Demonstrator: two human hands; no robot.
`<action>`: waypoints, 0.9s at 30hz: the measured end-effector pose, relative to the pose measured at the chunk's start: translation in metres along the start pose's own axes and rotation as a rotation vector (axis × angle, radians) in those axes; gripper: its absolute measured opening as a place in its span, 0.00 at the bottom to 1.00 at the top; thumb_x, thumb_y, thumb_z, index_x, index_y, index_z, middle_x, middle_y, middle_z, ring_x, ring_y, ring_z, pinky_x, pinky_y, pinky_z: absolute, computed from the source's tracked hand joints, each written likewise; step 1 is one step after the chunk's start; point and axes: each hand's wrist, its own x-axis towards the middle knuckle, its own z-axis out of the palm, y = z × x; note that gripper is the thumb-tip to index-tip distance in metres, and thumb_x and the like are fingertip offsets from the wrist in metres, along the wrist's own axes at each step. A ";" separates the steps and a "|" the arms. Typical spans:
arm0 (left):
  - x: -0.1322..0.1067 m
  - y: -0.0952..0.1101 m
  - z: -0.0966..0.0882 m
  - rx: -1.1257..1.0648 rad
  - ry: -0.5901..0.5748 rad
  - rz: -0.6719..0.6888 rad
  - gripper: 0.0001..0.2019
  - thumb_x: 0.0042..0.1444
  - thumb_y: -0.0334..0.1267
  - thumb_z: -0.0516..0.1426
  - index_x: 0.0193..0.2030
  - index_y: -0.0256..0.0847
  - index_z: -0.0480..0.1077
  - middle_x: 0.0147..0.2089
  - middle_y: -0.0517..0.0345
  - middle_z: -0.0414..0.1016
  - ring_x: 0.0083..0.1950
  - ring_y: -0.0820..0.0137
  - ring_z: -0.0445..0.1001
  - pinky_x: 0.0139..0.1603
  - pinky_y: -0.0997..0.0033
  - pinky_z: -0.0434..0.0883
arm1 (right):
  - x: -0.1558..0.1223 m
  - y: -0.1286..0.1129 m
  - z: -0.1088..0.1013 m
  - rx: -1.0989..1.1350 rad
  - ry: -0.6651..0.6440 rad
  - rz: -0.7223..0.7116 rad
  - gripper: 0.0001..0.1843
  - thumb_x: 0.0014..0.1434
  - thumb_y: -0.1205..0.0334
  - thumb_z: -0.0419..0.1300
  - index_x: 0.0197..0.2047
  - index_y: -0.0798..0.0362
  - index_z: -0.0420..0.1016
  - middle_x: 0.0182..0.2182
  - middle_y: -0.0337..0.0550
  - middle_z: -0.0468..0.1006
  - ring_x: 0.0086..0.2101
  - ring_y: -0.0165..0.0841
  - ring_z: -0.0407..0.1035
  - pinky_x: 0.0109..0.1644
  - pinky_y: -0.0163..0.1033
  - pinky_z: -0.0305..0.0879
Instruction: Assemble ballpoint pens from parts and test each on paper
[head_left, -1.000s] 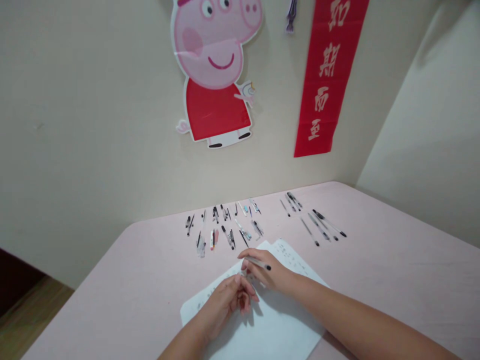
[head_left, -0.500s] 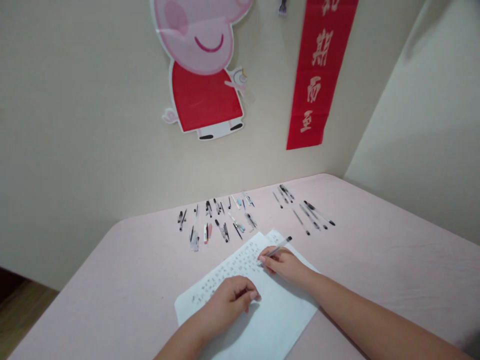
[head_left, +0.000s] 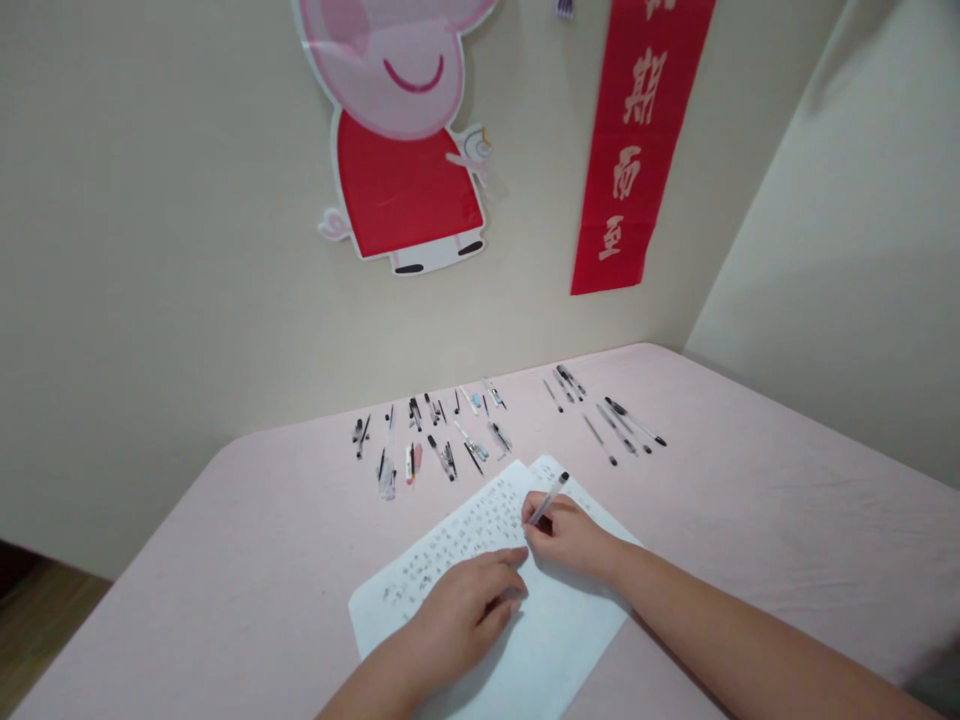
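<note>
A white sheet of paper with rows of handwriting lies on the pink table. My right hand is closed in a writing grip on a pen, its tip down on the written lines near the sheet's far edge. My left hand lies flat on the paper, fingers stretched out and together, holding nothing. Both forearms come in from the bottom edge.
Several pens and pen parts lie in a loose row near the table's far edge, with a second group of pens to the right. A cartoon pig cut-out and a red banner hang on the wall behind.
My hands, together over the pen a second ago, have parted. The right hand now holds the pen in a writing grip on the sheet; the left has flattened onto the paper.
</note>
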 end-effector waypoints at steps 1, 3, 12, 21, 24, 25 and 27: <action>0.000 0.001 0.000 0.011 -0.007 0.002 0.10 0.56 0.31 0.52 0.41 0.46 0.71 0.58 0.58 0.69 0.55 0.67 0.69 0.53 0.70 0.63 | 0.000 -0.001 0.000 0.000 0.003 -0.009 0.04 0.47 0.71 0.53 0.26 0.53 0.65 0.19 0.32 0.64 0.21 0.25 0.59 0.26 0.30 0.54; 0.000 0.002 -0.001 0.023 -0.016 0.007 0.10 0.56 0.31 0.52 0.41 0.46 0.70 0.58 0.58 0.70 0.54 0.67 0.69 0.52 0.70 0.64 | -0.001 0.000 0.000 0.005 0.006 -0.022 0.04 0.47 0.71 0.53 0.26 0.53 0.65 0.19 0.32 0.64 0.21 0.25 0.59 0.26 0.30 0.54; 0.001 0.004 -0.002 0.023 -0.017 0.014 0.10 0.55 0.29 0.52 0.41 0.45 0.70 0.55 0.57 0.72 0.52 0.67 0.71 0.51 0.70 0.64 | -0.001 0.001 0.001 -0.078 -0.007 -0.073 0.04 0.49 0.70 0.53 0.27 0.53 0.67 0.20 0.34 0.67 0.22 0.26 0.60 0.27 0.31 0.55; 0.002 0.003 0.000 0.018 -0.019 0.017 0.10 0.55 0.29 0.51 0.41 0.45 0.70 0.57 0.56 0.70 0.52 0.67 0.71 0.51 0.69 0.64 | -0.002 0.003 0.000 -0.078 -0.013 -0.087 0.04 0.49 0.70 0.53 0.27 0.53 0.67 0.20 0.34 0.66 0.22 0.26 0.60 0.27 0.31 0.54; 0.002 0.003 0.000 0.024 -0.020 0.014 0.10 0.55 0.29 0.51 0.41 0.45 0.70 0.57 0.56 0.70 0.52 0.67 0.71 0.52 0.69 0.64 | -0.001 0.003 0.000 -0.071 -0.022 -0.083 0.04 0.48 0.70 0.53 0.27 0.53 0.66 0.20 0.33 0.66 0.22 0.26 0.60 0.27 0.31 0.54; 0.002 0.003 0.000 0.022 -0.020 0.012 0.10 0.55 0.30 0.51 0.41 0.45 0.70 0.56 0.56 0.71 0.52 0.67 0.71 0.52 0.69 0.64 | -0.001 0.003 0.000 -0.070 -0.018 -0.080 0.04 0.48 0.70 0.53 0.27 0.53 0.66 0.20 0.33 0.65 0.22 0.26 0.60 0.27 0.31 0.54; 0.002 0.003 0.000 0.023 -0.018 0.011 0.10 0.56 0.30 0.51 0.41 0.45 0.70 0.57 0.55 0.70 0.53 0.67 0.70 0.52 0.69 0.64 | -0.001 0.002 0.000 -0.067 -0.011 -0.077 0.04 0.49 0.70 0.53 0.27 0.54 0.66 0.20 0.33 0.65 0.22 0.26 0.60 0.27 0.31 0.54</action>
